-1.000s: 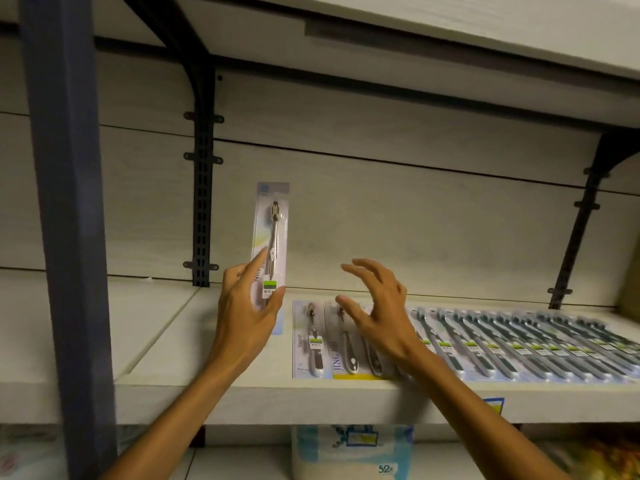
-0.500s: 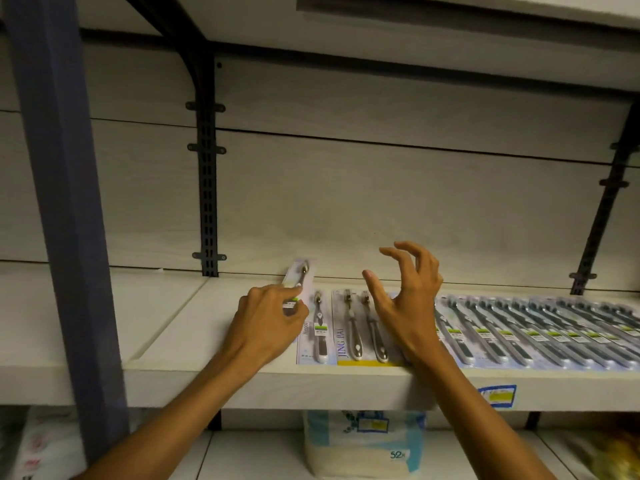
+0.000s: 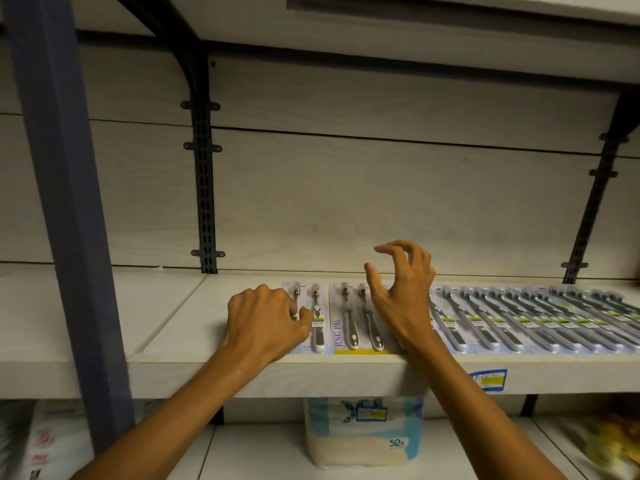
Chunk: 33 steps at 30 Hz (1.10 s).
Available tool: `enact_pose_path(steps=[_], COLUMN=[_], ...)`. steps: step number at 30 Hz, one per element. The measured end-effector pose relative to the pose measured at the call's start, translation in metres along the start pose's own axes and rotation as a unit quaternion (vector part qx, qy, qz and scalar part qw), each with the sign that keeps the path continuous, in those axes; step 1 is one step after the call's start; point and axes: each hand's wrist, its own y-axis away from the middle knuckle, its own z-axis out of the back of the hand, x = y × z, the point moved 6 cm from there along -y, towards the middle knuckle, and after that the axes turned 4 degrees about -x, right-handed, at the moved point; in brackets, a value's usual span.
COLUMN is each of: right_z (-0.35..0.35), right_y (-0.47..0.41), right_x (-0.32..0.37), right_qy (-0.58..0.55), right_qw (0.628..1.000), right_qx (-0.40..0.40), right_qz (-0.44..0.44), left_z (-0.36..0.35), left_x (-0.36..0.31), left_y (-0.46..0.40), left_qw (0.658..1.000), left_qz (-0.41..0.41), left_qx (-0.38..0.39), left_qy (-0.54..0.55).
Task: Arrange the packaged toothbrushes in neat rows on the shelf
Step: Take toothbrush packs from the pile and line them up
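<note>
Two hands over the shelf (image 3: 173, 327), one pack in play. The left hand (image 3: 265, 322) rests on the leftmost toothbrush pack (image 3: 308, 315), which lies flat at the left end of the row, its long axis running from the shelf's front lip toward the back wall. The fingers are curled down onto the pack's left half, fingertips near its green label — pressing or pinching, I cannot tell which, since the knuckles hide the contact.

Just right of that pack lies the JING PAI twin pack (image 3: 356, 320), parallel to it, a thin strip of bare shelf between them. Right of the twin pack, the dark-handled packs (image 3: 519, 317) overlap in a long run toward the shelf's far bracket.

The right hand (image 3: 401, 292) hovers above the twin pack's right edge — fingers spread and hooked, holding nothing, thumb pointing at the back wall.

Judgement: the left hand is the nearer one, and the coming move looks like a small sideways nudge to square the leftmost pack against the twin pack and the front lip.
</note>
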Motion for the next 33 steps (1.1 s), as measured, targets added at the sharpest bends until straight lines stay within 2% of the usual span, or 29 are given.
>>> enact_pose_path(steps=[14,17,21,27,33], right_z=[-0.004,-0.005,-0.003,0.011,0.018], right_y=[0.001,0.001,0.003,0.004,0.002], right_x=[0.006,0.007,0.010,0.044,0.138], right_qy=[-0.052,-0.067,-0.086,-0.090,-0.171], right_qw=[0.998,0.997,0.994,0.988,0.961], right_qx=[0.025,0.038,0.056,0.052,0.039], right_qz=[0.020,0.018,0.023,0.117,0.213], left_z=[-0.004,0.002,0.016,0.079,0.159], left_x=[0.004,0.001,-0.005,0.022,0.059], left_y=[-0.002,-0.002,0.005,0.029,0.046], left_qw=[0.998,0.983,0.960,0.966,0.957], left_qz=[0.005,-0.046,-0.126,-0.174,-0.209], left_qx=[-0.022,-0.074,-0.083,-0.122,-0.187], left_qy=[0.064,0.161,0.236,0.145,0.076])
